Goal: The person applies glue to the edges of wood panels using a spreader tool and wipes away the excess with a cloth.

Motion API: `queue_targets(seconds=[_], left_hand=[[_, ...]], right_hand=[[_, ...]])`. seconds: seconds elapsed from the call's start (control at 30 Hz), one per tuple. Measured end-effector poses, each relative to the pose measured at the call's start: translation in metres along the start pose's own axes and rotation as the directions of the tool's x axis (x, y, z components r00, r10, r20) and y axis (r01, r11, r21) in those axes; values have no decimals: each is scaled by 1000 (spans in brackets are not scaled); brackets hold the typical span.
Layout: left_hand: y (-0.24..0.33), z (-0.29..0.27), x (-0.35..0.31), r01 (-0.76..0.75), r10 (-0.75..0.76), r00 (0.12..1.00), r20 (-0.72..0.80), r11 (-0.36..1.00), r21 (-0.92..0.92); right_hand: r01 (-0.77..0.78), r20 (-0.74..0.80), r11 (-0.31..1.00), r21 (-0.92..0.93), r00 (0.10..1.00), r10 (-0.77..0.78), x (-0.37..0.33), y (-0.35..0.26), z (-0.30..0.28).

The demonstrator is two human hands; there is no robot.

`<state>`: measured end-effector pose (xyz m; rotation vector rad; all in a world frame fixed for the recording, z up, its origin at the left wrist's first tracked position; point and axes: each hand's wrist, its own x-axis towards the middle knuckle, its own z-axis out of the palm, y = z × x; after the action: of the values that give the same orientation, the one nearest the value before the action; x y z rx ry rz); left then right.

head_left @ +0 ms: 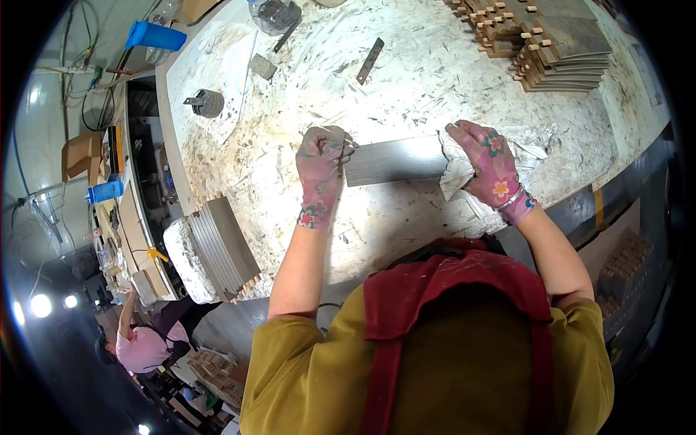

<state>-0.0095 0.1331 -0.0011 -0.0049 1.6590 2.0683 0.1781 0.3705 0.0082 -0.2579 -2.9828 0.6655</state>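
A flat grey-brown board (395, 161) lies crosswise in front of me above the stained white tabletop (290, 94). My left hand (319, 156), in a pink flower-patterned glove, is closed at the board's left end, its fingers curled against the upper corner. Gloved the same way, my right hand (487, 161) grips a crumpled white cloth (455, 168) around the right end of the board. That end is hidden under the cloth and fingers. More of the cloth spreads out on the table to the right of the hand.
Stacked boards with wooden dowels (558, 43) stand at the far right. Another doweled stack (225, 243) sits at near left beside a white wrapped block (190, 257). Farther off are a metal strip (370, 61), a small block (262, 67) and a dark round container (208, 103). A co-worker (148, 348) works at lower left.
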Motion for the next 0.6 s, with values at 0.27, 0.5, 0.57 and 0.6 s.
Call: queue_targets(seconds=[0.27, 0.5, 0.57, 0.6], left_hand=[[-1, 1, 0, -38, 37, 999, 8, 992, 117], [17, 2, -7, 126, -130, 991, 5, 963, 237], [12, -9, -4, 102, -111, 993, 38, 976, 190], [11, -14, -2, 78, -89, 994, 70, 987, 142]], right_hand=[[-2, -12, 1000, 10, 1000, 3, 1, -2, 1], [10, -16, 1000, 25, 1000, -10, 1, -2, 2], [-1, -9, 1000, 25, 1000, 1, 1, -1, 1], [2, -17, 1000, 15, 1000, -1, 1, -1, 2]])
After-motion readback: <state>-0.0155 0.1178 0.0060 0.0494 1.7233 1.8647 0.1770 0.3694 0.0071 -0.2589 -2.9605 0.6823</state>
